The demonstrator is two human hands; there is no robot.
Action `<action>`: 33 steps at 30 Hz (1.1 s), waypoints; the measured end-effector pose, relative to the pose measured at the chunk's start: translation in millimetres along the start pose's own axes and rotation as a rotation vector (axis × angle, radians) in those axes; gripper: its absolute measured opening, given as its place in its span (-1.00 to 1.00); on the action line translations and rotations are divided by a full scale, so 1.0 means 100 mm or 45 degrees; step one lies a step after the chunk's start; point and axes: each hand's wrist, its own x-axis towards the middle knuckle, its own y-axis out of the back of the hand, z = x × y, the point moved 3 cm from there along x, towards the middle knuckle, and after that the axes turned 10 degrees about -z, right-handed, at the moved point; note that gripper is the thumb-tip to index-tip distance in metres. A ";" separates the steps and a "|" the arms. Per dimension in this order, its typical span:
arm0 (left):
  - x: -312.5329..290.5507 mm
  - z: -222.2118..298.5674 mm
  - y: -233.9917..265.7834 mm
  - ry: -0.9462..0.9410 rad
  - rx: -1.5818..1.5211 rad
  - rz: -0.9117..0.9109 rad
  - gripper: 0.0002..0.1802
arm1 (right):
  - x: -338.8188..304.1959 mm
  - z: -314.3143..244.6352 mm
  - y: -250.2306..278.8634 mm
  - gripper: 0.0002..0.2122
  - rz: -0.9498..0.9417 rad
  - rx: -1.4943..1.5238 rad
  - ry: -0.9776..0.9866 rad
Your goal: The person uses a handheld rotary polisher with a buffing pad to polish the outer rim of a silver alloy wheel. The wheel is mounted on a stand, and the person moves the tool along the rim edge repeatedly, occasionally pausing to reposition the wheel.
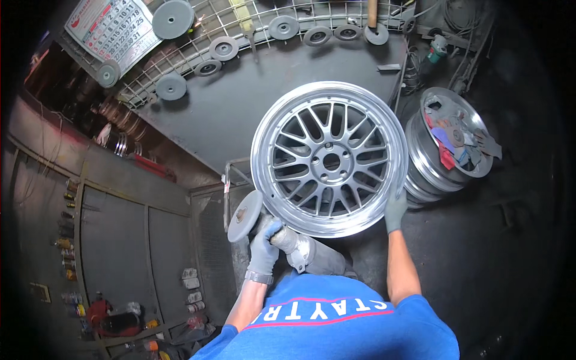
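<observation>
A silver multi-spoke wheel rim (333,180) with a bright polished lip faces me in the middle of the view. My right hand (395,210), in a grey glove, grips the rim's lower right edge; its fingers are partly hidden behind it. Also gloved, my left hand (264,251) is closed around the front of a power grinder (324,255), just below the rim. The tool has a cloth- or tape-wrapped neck and a thick grey body lying close to my blue shirt. On its left end sits a round pale disc (245,219), beside the rim's lower left edge.
Right of the rim, another wheel rim (429,156) carries rags, gloves and discs. Several abrasive discs (224,48) hang on a wire grid (264,21) at the back, near a calendar (114,33). Shelving frames (147,240) with bottles stand left. A green power tool (436,51) hangs back right.
</observation>
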 end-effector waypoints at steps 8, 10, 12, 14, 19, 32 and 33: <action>0.73 -0.24 -0.20 0.076 -0.045 -0.166 -0.61 | -2.11 -0.41 0.10 -0.20 -1.462 0.480 -0.573; 0.95 -0.14 -0.51 0.111 -0.057 -0.165 -0.67 | -2.24 -0.34 0.05 -0.13 -1.297 0.446 -0.218; 1.12 0.02 -0.70 0.119 0.071 -0.166 -0.65 | -2.18 -0.32 0.02 -0.12 -1.219 0.406 -0.235; 1.33 0.00 -0.77 -0.117 0.405 -0.314 -0.50 | -2.12 -0.29 0.01 -0.11 -1.142 0.370 -0.256; 1.92 0.35 -1.18 -0.397 0.560 -0.411 -0.38 | -1.77 -0.62 0.17 -0.20 -1.053 0.418 -0.202; 2.80 1.00 -1.91 0.011 -0.184 -0.239 -0.58 | -0.92 -1.64 0.06 -0.34 -1.044 0.599 -0.327; 2.81 1.01 -1.93 0.027 -0.160 -0.244 -0.57 | -0.89 -1.52 0.01 -0.35 -1.030 0.577 -0.225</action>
